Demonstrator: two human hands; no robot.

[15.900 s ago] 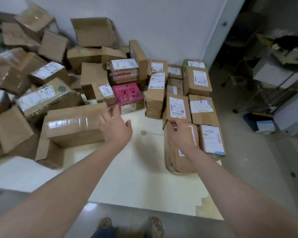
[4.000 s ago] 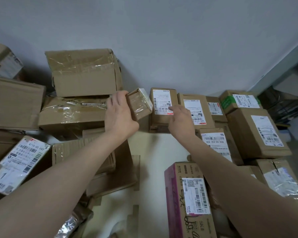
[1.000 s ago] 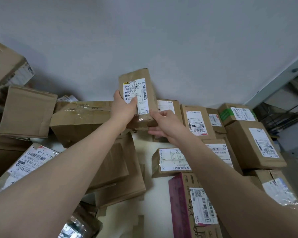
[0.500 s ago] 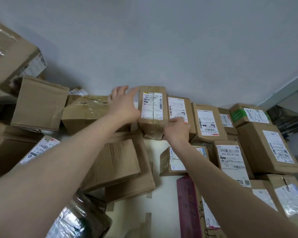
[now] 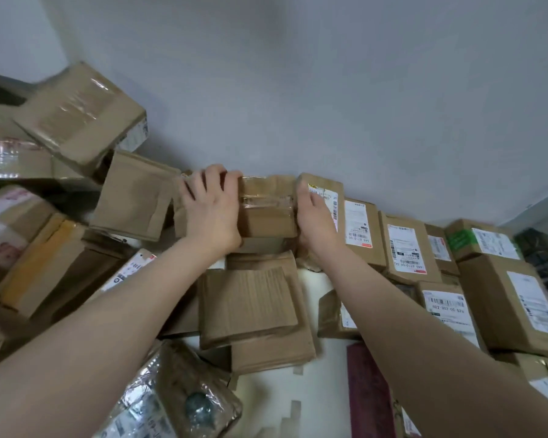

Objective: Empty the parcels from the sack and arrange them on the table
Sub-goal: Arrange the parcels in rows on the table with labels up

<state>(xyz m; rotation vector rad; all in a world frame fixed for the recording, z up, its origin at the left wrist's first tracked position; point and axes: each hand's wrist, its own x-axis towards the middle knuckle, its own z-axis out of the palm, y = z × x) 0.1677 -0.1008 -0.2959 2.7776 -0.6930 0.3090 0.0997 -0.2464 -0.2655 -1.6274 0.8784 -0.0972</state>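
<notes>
Brown taped box (image 5: 268,210), gripped by left hand (image 5: 212,213) and right hand (image 5: 315,218), sits at the table's (image 5: 276,403) back edge; the neat row (image 5: 405,248) looks done, the messy heap (image 5: 76,128) looks unsorted.

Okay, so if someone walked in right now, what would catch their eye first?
The left hand and right hand gripping a taped box against the wall, centre frame. To its right runs a tidy row of labelled parcels; to the left, a tumbled heap of boxes.
</notes>
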